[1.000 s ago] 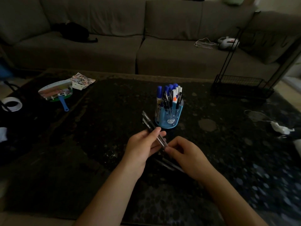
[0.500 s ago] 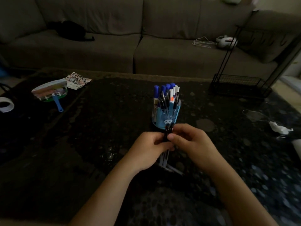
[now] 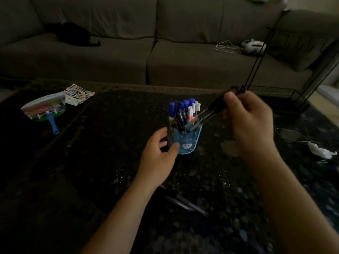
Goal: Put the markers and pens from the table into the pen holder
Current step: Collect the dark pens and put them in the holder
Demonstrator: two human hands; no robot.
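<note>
A blue pen holder [image 3: 189,142] stands mid-table, filled with several blue and white markers [image 3: 185,110]. My right hand [image 3: 247,118] is raised to its right and grips a bundle of dark pens [image 3: 205,115] by their upper ends. The pens slant down to the left, with their lower tips inside the holder's mouth. My left hand [image 3: 157,156] sits against the holder's left side, thumb and fingers curled around its base. More dark pens [image 3: 185,204] lie on the table near me, between my forearms.
On the dark speckled table [image 3: 91,162] lie a hand fan with a blue handle [image 3: 45,110], a printed sheet [image 3: 78,94], and crumpled white paper with a cable [image 3: 321,151]. A black wire rack [image 3: 271,92] stands at the far right. A grey sofa [image 3: 128,52] runs behind.
My right hand has lifted the pen bundle up and to the right, then tipped its ends into the holder. My left hand let go of the pens and moved to the holder's side.
</note>
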